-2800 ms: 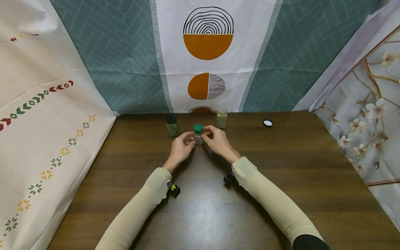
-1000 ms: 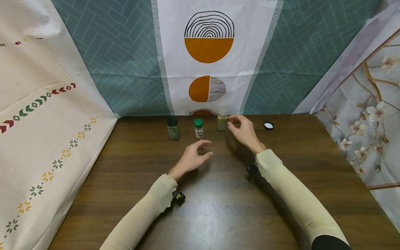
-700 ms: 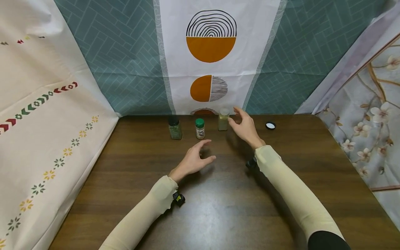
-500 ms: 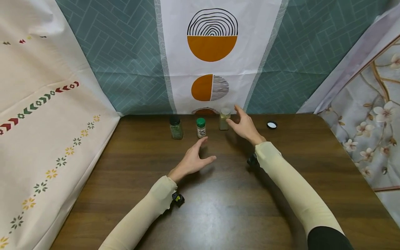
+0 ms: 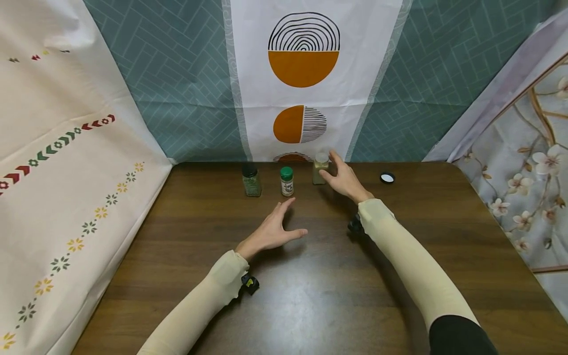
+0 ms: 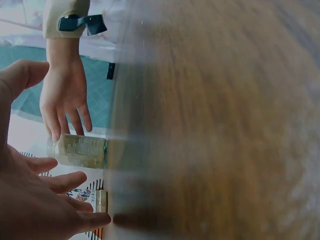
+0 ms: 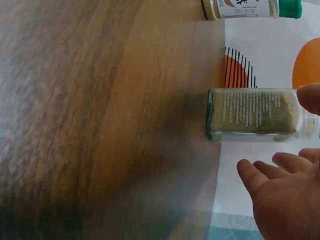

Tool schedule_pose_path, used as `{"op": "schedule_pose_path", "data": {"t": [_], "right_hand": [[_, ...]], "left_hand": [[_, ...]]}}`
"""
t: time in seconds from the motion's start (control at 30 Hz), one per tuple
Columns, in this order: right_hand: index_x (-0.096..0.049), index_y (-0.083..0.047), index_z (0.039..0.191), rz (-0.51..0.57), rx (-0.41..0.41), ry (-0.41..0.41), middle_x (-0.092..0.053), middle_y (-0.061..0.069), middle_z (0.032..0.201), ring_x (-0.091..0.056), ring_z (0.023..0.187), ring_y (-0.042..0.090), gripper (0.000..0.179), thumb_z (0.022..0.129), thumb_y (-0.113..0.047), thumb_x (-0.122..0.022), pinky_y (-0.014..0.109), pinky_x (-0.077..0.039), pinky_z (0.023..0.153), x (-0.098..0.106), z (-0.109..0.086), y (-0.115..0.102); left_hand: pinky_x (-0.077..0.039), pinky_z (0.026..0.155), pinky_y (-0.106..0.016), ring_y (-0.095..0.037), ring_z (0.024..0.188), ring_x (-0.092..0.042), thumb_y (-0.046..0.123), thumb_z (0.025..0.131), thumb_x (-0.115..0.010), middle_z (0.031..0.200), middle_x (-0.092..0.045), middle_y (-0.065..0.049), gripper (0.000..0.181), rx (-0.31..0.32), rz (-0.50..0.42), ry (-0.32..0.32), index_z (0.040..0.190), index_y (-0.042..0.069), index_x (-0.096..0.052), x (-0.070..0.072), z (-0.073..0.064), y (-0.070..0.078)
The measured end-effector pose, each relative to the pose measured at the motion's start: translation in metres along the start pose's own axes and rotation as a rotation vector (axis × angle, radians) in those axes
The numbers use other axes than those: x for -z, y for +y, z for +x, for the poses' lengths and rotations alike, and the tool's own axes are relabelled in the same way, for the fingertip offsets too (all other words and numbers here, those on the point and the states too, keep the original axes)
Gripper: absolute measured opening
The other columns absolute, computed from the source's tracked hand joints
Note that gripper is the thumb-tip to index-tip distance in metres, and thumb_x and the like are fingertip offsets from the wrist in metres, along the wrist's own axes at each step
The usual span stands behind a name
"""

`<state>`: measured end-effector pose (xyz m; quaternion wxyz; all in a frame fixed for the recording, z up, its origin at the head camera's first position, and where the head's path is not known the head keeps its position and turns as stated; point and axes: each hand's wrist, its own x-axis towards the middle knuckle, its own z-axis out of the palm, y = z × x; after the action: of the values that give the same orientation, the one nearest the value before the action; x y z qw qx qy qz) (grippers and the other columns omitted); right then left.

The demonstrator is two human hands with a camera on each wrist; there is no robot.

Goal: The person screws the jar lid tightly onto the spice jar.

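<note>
My right hand (image 5: 347, 182) is spread around the upper part of a square glass spice jar (image 5: 319, 173) of pale greenish powder with a bare clear neck. In the right wrist view the thumb (image 7: 310, 98) overlaps the neck of this jar (image 7: 255, 113), while the other fingers (image 7: 250, 175) stand apart from its side. My left hand (image 5: 269, 232) hovers over the table with fingers extended and thumb apart, holding nothing. Just beyond its fingertips stands a small green-capped spice shaker (image 5: 287, 185), partly hidden behind them in the left wrist view.
A black-capped glass jar (image 5: 251, 182) of green flakes stands left of the shaker. Right of my right hand a black lid (image 5: 387, 178) lies on the brown wooden table (image 5: 399, 236), its white inner face up. Patterned cloths hang behind the table (image 5: 177, 98).
Both hands have left the green-capped shaker, which stands a little farther back. My right hand has moved right to the pale powder jar and its fingers have spread; my left hand has drawn back and opened.
</note>
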<state>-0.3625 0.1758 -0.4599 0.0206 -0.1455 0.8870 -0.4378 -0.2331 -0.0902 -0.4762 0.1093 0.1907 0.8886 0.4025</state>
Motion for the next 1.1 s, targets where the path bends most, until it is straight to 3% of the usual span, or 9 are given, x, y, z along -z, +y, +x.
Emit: {"op": "schedule_pose_path", "data": {"t": [0.13,0.3,0.4,0.77,1.1], "right_hand": [[-0.017,-0.012,0.166,0.015,-0.002,0.005,-0.025,0.017,0.169,-0.034,0.152,0.039,0.079,0.104,-0.041,-0.057,0.055,-0.036,0.121,-0.001,0.005,0.0],[-0.031,-0.01,0.161,0.008,-0.007,0.022,-0.039,0.018,0.162,-0.043,0.146,0.038,0.066,0.105,-0.032,-0.057,0.054,-0.041,0.117,-0.003,0.011,-0.004],[-0.036,-0.01,0.159,0.009,-0.012,0.024,-0.046,0.018,0.157,-0.048,0.143,0.037,0.061,0.105,-0.028,-0.058,0.052,-0.044,0.116,-0.003,0.012,-0.007],[-0.042,-0.011,0.156,0.018,-0.044,0.01,-0.05,0.019,0.153,-0.05,0.141,0.037,0.055,0.106,-0.028,-0.059,0.055,-0.043,0.115,0.0,0.007,-0.007],[-0.049,-0.009,0.15,0.047,-0.011,0.029,-0.054,0.019,0.15,-0.053,0.138,0.038,0.048,0.106,-0.025,-0.059,0.054,-0.043,0.115,-0.001,0.0,-0.003]], "left_hand": [[-0.024,0.125,-0.061,-0.037,0.158,-0.018,0.05,0.09,-0.074,0.17,-0.025,-0.007,0.098,-0.015,-0.002,-0.005,0.166,0.017,-0.022,0.001,-0.001,0.001],[-0.03,0.124,-0.054,-0.027,0.156,-0.029,0.051,0.09,-0.075,0.169,-0.028,-0.007,0.1,-0.025,-0.007,0.003,0.166,0.021,-0.018,0.003,-0.001,0.003],[-0.031,0.124,-0.054,-0.028,0.155,-0.03,0.05,0.09,-0.075,0.169,-0.029,-0.008,0.101,-0.026,-0.013,0.009,0.166,0.022,-0.017,0.004,-0.001,0.004],[-0.033,0.123,-0.056,-0.031,0.154,-0.033,0.05,0.091,-0.075,0.167,-0.033,-0.012,0.099,-0.047,-0.046,0.024,0.166,0.022,-0.018,0.002,-0.001,0.005],[-0.033,0.122,-0.056,-0.031,0.153,-0.035,0.047,0.09,-0.076,0.165,-0.035,-0.015,0.097,-0.046,-0.074,0.046,0.165,0.022,-0.019,0.003,-0.001,0.007]]}}
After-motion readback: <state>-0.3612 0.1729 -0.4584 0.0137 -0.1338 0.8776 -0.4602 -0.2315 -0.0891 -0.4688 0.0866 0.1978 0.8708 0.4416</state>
